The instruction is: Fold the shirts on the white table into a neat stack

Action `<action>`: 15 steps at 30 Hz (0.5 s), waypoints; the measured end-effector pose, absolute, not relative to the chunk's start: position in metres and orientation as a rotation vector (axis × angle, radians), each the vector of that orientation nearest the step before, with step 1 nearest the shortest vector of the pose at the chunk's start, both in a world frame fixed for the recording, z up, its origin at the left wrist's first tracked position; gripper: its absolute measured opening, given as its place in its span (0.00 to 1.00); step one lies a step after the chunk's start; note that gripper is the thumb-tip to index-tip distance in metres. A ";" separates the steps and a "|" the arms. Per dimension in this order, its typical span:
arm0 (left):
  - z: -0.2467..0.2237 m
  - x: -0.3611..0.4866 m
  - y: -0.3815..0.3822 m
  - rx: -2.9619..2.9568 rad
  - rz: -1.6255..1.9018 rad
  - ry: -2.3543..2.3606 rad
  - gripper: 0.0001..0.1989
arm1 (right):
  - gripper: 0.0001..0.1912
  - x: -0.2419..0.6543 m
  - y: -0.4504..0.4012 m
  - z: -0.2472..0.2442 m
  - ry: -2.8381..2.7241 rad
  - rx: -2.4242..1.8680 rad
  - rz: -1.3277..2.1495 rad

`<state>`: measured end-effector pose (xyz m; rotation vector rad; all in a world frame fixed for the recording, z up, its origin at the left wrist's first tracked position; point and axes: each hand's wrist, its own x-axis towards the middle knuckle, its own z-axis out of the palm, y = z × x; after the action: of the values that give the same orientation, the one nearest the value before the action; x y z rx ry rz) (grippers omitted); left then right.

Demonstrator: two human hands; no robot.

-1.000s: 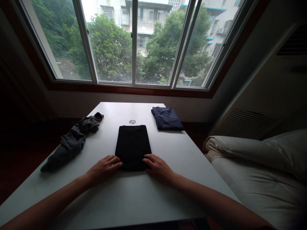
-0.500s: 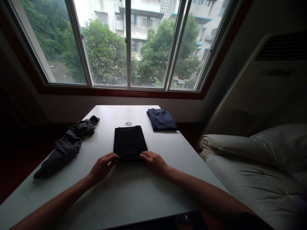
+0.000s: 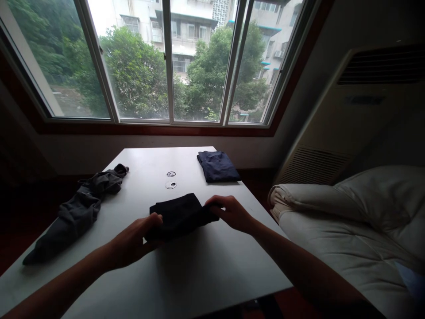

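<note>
A folded black garment (image 3: 179,215) is held between my two hands, its near edge raised off the white table (image 3: 212,274). My left hand (image 3: 142,232) grips its near left corner, thumb on top and fingers underneath. At the near right corner, my right hand (image 3: 227,210) pinches the cloth between thumb and fingers. On the table's left side lies a crumpled dark grey garment (image 3: 81,201). A folded navy garment (image 3: 218,166) rests flat near the far right edge.
Two small round markings (image 3: 171,179) show on the tabletop beyond the black cloth. To the right stands a pale padded sofa (image 3: 335,226), with a floor-standing air conditioner (image 3: 318,155) behind it. A wide window (image 3: 171,66) is beyond the table's far end.
Both hands have lifted the near edge of the black garment and drawn it closer. The right hand has shifted right, and a second round marking is now uncovered. The view has shifted slightly.
</note>
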<state>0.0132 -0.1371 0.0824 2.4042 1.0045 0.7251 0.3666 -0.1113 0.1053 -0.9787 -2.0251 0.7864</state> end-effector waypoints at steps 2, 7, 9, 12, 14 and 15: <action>0.115 0.019 -0.145 2.422 0.670 0.943 0.05 | 0.12 0.381 -0.118 0.131 -2.003 -0.942 0.797; 0.190 0.041 -0.129 2.375 0.895 0.961 0.08 | 0.17 0.418 -0.131 0.192 -1.968 -0.911 0.750; 0.207 0.058 -0.106 2.342 1.021 1.041 0.11 | 0.19 0.430 -0.123 0.211 -1.922 -0.919 0.736; 0.218 0.092 -0.056 2.267 1.177 1.055 0.15 | 0.21 0.449 -0.084 0.231 -1.870 -0.933 0.736; 0.221 0.119 -0.012 2.210 1.245 0.973 0.15 | 0.22 0.464 -0.042 0.242 -1.879 -0.955 0.727; 0.223 0.133 0.012 2.179 1.270 0.927 0.14 | 0.22 0.472 -0.019 0.248 -1.903 -0.981 0.715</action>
<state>0.1333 0.0124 0.2228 2.1787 0.9267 1.2703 0.4724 -0.0186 0.2481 -0.9808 -1.9027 0.7153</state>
